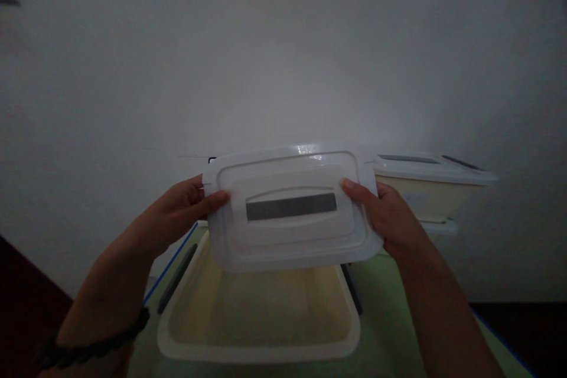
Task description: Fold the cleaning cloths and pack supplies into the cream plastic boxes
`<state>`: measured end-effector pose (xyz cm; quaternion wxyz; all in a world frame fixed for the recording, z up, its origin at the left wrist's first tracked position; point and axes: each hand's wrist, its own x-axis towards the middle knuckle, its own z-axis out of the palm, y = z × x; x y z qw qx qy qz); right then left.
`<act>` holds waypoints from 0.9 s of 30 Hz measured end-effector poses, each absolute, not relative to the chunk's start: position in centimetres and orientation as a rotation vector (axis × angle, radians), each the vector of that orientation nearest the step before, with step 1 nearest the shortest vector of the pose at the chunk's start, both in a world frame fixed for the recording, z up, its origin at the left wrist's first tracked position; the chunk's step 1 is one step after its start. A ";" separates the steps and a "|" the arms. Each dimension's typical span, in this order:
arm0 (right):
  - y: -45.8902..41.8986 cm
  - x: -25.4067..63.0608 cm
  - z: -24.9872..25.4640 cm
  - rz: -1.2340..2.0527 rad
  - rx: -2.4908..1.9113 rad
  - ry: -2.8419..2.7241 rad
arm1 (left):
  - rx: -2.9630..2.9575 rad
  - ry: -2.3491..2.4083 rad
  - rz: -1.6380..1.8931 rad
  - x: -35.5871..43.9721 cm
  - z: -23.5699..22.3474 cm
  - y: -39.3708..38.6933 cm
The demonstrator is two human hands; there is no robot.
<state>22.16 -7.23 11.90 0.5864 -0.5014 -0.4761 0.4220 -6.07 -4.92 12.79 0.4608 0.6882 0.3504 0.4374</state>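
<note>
Above an open, rectangular cream plastic tub (pixel 259 353) on the green counter (pixel 383 307), holding a white rectangular plastic lid (pixel 290 207) with left hand (pixel 188 205) and right hand (pixel 392 212) closed on its short ends. Farther back right, can see a white-lidded cream plastic box (pixel 425 194).

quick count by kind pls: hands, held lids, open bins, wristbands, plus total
left hand and right hand: 2
held lid: 1
open bin: 1
dark wristband: 1
total: 5
</note>
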 end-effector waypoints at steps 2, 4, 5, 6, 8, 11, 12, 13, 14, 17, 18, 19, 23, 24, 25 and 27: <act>-7.2 22.1 11.8 0.991 -1.151 -1.140 | 1.697 0.876 1.109 -5.8 12.9 -5.1; -7.2 22.2 11.6 0.984 -1.151 -1.179 | 1.693 0.889 1.119 -5.8 12.9 -5.1; -7.1 22.3 11.6 0.972 -1.166 -1.195 | 1.690 0.891 1.122 -5.8 12.9 -5.1; -7.1 22.4 11.5 0.959 -1.184 -1.208 | 1.688 0.893 1.124 -5.9 12.9 -5.1; -7.0 22.6 11.3 0.942 -1.222 -1.227 | 1.688 0.897 1.136 -6.1 13.0 -5.0; -6.9 22.8 11.3 0.947 -1.257 -1.266 | 1.680 0.925 1.158 -6.5 13.0 -4.9; -7.0 22.8 11.3 0.945 -1.269 -1.286 | 1.674 0.938 1.161 -6.6 13.1 -4.9; -7.0 22.8 11.3 0.945 -1.278 -1.307 | 1.668 0.947 1.162 -6.7 13.1 -4.9; -7.1 22.8 11.3 0.953 -1.278 -1.328 | 1.665 0.955 1.161 -6.8 13.1 -4.9; -7.1 22.7 11.4 0.950 -1.275 -1.393 | 1.667 0.969 1.155 -6.9 13.1 -4.8; -7.1 22.7 11.4 0.905 -1.283 -1.422 | 1.664 0.964 1.149 -6.9 13.0 -4.8; -7.0 22.6 11.4 0.828 -1.295 -1.455 | 1.657 0.955 1.148 -6.9 13.0 -4.8; -6.9 22.0 11.2 0.250 -1.297 -1.533 | 1.547 0.915 1.291 -6.4 13.1 -4.8; -7.0 21.7 11.1 0.082 -1.280 -1.554 | 1.511 0.902 1.334 -6.2 13.1 -4.9; -7.2 21.3 11.1 -0.061 -1.254 -1.589 | 1.482 0.881 1.373 -6.0 13.2 -5.0; -7.9 20.4 11.2 -0.232 -1.183 -1.717 | 1.443 0.843 1.405 -5.5 13.3 -5.3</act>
